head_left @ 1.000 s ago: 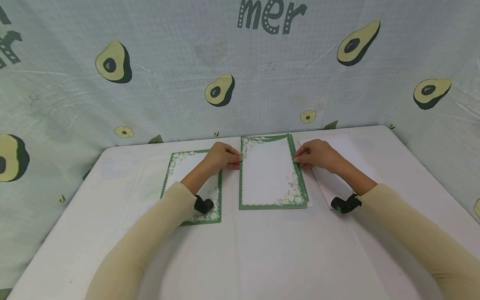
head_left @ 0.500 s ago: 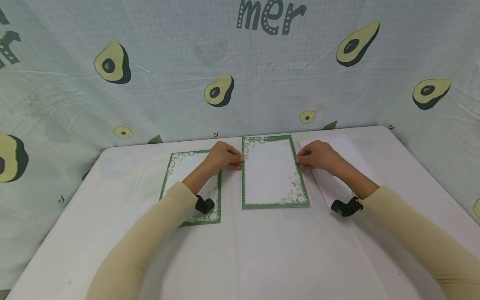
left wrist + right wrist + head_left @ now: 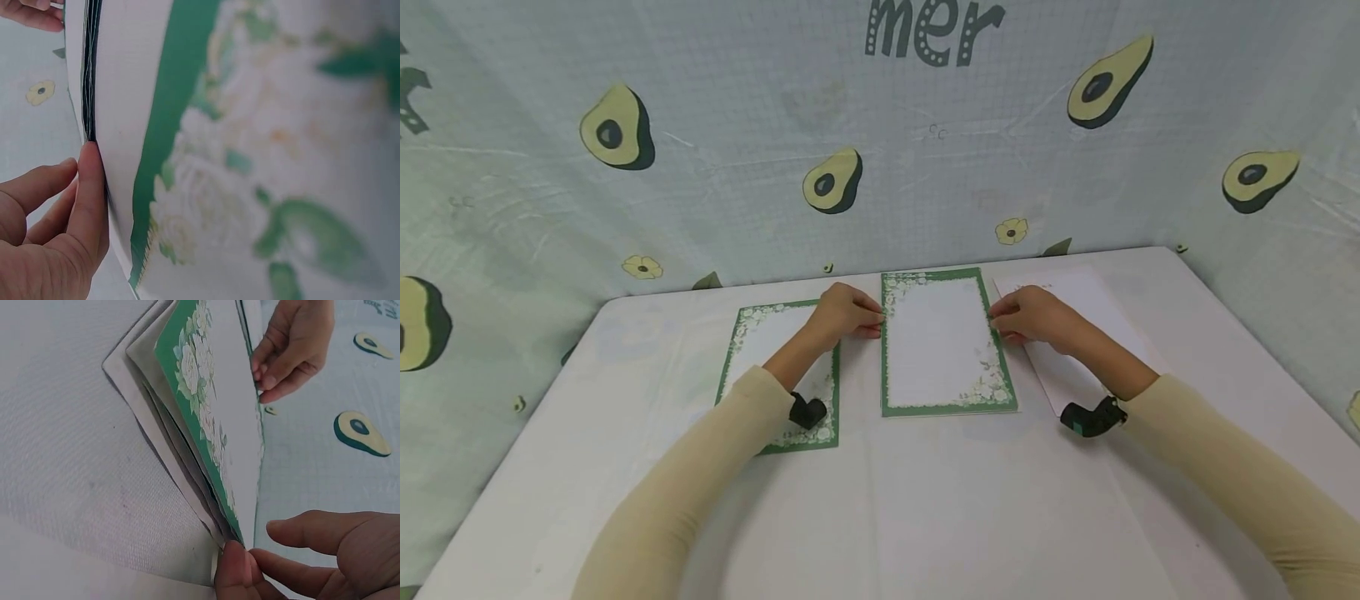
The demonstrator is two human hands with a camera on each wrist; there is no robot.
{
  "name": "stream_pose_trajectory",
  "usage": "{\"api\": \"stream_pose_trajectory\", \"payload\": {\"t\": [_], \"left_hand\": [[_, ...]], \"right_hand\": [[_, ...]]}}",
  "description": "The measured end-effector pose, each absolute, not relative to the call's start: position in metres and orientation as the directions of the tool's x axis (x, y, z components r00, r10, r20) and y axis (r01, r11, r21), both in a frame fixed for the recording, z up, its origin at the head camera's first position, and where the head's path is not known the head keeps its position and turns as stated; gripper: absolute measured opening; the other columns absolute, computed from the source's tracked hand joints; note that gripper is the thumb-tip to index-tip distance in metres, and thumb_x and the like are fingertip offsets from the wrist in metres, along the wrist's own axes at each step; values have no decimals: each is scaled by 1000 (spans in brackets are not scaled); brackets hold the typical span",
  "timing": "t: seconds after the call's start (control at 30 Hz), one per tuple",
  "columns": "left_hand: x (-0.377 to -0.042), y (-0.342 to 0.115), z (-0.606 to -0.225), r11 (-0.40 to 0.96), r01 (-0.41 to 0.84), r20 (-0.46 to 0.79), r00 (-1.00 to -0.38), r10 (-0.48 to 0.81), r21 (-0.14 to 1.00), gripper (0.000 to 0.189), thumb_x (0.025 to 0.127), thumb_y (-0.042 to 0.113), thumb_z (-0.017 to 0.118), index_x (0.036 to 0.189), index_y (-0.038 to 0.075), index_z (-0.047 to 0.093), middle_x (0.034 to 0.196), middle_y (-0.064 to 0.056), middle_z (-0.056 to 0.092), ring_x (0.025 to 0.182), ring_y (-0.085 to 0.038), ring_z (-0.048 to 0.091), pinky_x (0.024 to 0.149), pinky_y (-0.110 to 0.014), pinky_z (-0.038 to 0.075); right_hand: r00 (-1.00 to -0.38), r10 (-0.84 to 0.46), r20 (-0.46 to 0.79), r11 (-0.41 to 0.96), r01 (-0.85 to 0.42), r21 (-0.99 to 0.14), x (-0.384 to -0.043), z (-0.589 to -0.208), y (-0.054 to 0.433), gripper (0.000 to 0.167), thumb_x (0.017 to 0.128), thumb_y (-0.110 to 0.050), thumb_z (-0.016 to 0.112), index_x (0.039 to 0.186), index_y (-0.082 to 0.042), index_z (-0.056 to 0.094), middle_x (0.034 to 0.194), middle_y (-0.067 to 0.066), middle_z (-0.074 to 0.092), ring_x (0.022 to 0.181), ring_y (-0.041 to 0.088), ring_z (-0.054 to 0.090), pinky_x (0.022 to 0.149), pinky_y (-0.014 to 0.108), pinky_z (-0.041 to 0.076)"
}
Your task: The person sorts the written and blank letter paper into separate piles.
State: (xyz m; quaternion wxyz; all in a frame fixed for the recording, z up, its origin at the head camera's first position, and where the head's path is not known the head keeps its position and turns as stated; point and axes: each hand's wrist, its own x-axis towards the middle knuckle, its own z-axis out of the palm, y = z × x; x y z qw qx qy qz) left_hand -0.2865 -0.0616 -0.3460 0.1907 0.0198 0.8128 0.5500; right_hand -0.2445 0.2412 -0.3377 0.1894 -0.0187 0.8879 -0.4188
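Note:
A stack of green-bordered, flower-printed paper sheets [image 3: 936, 342] stands at the back middle of the table, its top sheet facing me. My left hand [image 3: 850, 312] touches the stack's left edge; in the left wrist view its fingertips [image 3: 91, 153] press the sheet edges while the thumb stays off to the side. At the right edge is my right hand [image 3: 1036, 317]. In the right wrist view, its fingertips [image 3: 236, 559] meet the sheets' edges, which fan slightly apart, and the thumb [image 3: 287, 531] is held away. Under my left forearm lies another green-bordered sheet [image 3: 767, 329], partly hidden.
A white sheet [image 3: 1063, 379] lies at the right, partly under my right hand and wrist. A white cloth covers the table [image 3: 955, 508]. Behind it hangs a pale curtain [image 3: 722, 200] printed with avocados. Black wrist cameras [image 3: 807, 410] hang beneath both wrists.
The stack's sheets, uneven along the right side and bottom a second ago, now line up more closely. Both hands stay at its edges. The head view has shifted slightly.

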Motion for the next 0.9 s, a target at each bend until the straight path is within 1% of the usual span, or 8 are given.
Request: {"api": "stream_pose_trajectory", "payload": {"t": [0.17, 0.3, 0.43, 0.53, 0.7, 0.73, 0.8, 0.9], "left_hand": [[-288, -61, -347, 395, -169, -282, -927, 248, 903, 20, 95, -4, 68, 114, -11, 70, 107, -23, 71, 73, -17, 74, 79, -33, 64], [-287, -61, -346, 401, -161, -277, -928, 249, 902, 20, 95, -3, 68, 114, -10, 70, 106, -22, 71, 72, -16, 74, 78, -33, 64], [-286, -61, -346, 405, -159, -275, -929, 248, 901, 20, 95, -3, 68, 114, -10, 70, 106, -22, 71, 71, -16, 74, 78, -33, 64], [-286, -62, -346, 409, -160, -278, -928, 248, 899, 20, 95, -3, 68, 114, -10, 70, 107, -22, 71, 72, -16, 74, 78, -33, 64], [-287, -61, -347, 408, -153, -272, -929, 252, 900, 20, 96, -3, 68, 114, -10, 70, 107, -23, 71, 73, -17, 74, 78, -32, 64], [-287, -61, -347, 407, -152, -271, -929, 252, 901, 20, 96, -3, 68, 114, -10, 70, 107, -23, 71, 73, -16, 74, 78, -32, 64], [-287, -61, -348, 408, -154, -272, -929, 250, 900, 20, 96, -2, 68, 114, -10, 71, 107, -23, 71, 72, -16, 74, 78, -32, 64], [-287, -62, -349, 411, -162, -281, -928, 247, 897, 20, 95, -2, 69, 114, -9, 71, 107, -22, 71, 71, -15, 73, 77, -31, 64]], "right_hand": [[-932, -169, -322, 646, 142, -750, -245, -338, 240, 45, 103, -7, 56, 142, 14, 49, 131, 26, 59, 102, 24, 66, 83, 29, 61], [-938, -163, -306, 649, 132, -750, -244, -338, 238, 46, 102, -6, 56, 142, 15, 48, 125, 23, 60, 97, 22, 65, 79, 27, 60], [-939, -168, -301, 648, 125, -751, -242, -338, 236, 48, 101, -4, 55, 144, 15, 45, 123, 23, 57, 98, 24, 62, 80, 27, 59], [-934, -176, -309, 658, 122, -743, -241, -339, 236, 51, 101, -4, 54, 147, 14, 41, 127, 23, 54, 99, 24, 60, 82, 29, 59], [-940, -188, -284, 718, 66, -693, -238, -336, 235, 52, 100, -6, 51, 149, 10, 42, 139, 27, 51, 94, 24, 66, 82, 32, 56], [-943, -190, -274, 727, 53, -685, -237, -335, 234, 51, 100, -7, 51, 148, 10, 43, 141, 28, 51, 95, 26, 67, 83, 33, 56], [-949, -192, -251, 733, 31, -679, -236, -333, 233, 50, 101, -9, 52, 148, 9, 44, 143, 29, 50, 103, 30, 67, 86, 36, 58], [-958, -200, -205, 721, -2, -693, -235, -333, 233, 46, 102, -9, 54, 144, 8, 49, 141, 28, 53, 116, 35, 63, 91, 41, 59]]}}
